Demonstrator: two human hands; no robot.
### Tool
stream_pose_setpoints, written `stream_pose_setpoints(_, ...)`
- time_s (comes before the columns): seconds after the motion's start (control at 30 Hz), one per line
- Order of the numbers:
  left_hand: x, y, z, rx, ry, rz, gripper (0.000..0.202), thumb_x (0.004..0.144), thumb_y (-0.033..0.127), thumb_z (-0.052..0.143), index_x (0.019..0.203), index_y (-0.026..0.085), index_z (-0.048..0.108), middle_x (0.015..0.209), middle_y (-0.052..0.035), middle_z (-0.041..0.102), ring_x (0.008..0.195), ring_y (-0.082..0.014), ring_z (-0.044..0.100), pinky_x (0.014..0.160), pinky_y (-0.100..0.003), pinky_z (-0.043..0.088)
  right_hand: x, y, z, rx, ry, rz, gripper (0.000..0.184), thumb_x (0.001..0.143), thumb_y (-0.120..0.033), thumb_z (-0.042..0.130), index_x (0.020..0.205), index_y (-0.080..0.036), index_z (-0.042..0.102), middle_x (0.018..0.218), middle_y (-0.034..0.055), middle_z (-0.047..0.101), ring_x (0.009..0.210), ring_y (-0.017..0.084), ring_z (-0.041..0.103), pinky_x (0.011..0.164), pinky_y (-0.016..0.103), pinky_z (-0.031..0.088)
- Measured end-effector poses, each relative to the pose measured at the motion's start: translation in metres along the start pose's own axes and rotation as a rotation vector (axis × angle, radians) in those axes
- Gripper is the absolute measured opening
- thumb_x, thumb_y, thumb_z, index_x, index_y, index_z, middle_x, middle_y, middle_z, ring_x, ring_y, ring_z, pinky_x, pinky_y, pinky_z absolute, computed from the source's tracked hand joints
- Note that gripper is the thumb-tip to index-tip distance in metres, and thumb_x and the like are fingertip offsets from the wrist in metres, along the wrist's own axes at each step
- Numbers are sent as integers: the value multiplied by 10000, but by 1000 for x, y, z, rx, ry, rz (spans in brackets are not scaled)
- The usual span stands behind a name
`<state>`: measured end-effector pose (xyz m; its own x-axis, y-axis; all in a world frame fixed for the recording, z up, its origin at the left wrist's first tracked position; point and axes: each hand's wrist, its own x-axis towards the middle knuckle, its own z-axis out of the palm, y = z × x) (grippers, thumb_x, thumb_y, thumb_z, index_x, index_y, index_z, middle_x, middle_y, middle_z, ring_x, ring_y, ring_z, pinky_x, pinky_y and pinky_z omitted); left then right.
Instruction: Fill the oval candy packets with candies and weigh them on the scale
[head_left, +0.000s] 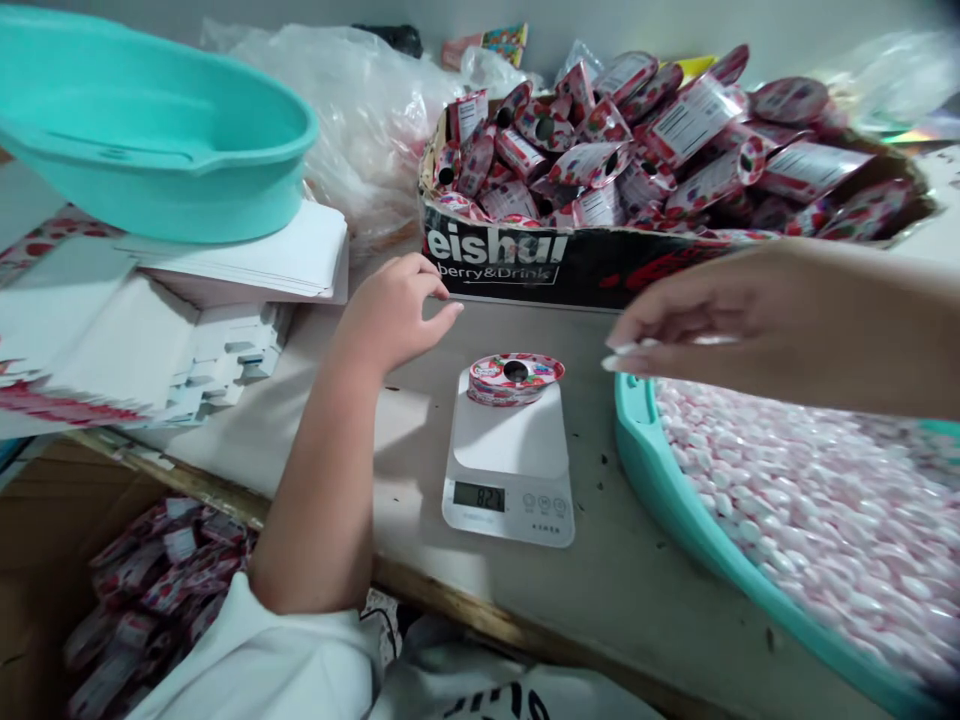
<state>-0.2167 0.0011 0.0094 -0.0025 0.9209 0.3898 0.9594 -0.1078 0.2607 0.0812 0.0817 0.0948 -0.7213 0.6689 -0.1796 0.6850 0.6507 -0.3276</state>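
Observation:
My left hand (pixel 399 312) hovers left of the scale, near the carton's front. Its fingers are loosely curled, the thumb stands apart, and I see nothing in it. My right hand (pixel 694 325) is above the rim of a turquoise basin (pixel 637 445), fingers closed around a few white candies (pixel 628 350), partly hidden. Pale pink-white candies (pixel 787 490) fill that basin. Between my hands a white digital scale (pixel 510 450) lies on the table, its display lit with digits. On its platform rests an oval red-and-white candy pack (pixel 516 380) with a dark round hole on top.
A black carton (pixel 585 265) heaped with similar packs (pixel 600 150) stands at the back. At left, a turquoise tub (pixel 157 130) sits on stacked white cardboard (pixel 247 255), beside clear plastic bags (pixel 360 120). Below the table edge, a brown box (pixel 37 560) holds more packs.

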Motion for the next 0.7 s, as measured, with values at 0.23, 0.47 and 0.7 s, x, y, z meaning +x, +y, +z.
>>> stream_pose_setpoints(0.23, 0, -3, 5, 2, -8, 21, 235, 917, 357, 633, 946, 152, 745, 1095, -102, 697, 1041, -257, 650, 955, -388, 514, 52, -39, 20, -5, -112, -185, 218, 835, -393, 635, 856, -213, 757, 738, -7, 712, 623, 115, 599, 604, 256, 409)
stream_pose_setpoints(0.47, 1, 2, 1, 23, -41, -6, 246, 932, 350, 628, 957, 142, 756, 1117, -108, 705, 1042, -264, 659, 928, -390, 510, 57, -38, 32, -21, -161, -219, 219, 812, -351, 618, 904, -226, 772, 746, -16, 728, 613, 116, 617, 569, 242, 387)
stream_pose_setpoints(0.7, 1, 4, -3, 4, -51, -8, 224, 936, 331, 621, 958, 151, 753, 1082, -96, 715, 1007, -253, 668, 897, -374, 510, 46, -38, 26, -92, -54, -248, 245, 822, -329, 614, 1003, -239, 753, 809, 14, 742, 672, 157, 629, 640, 273, 429)
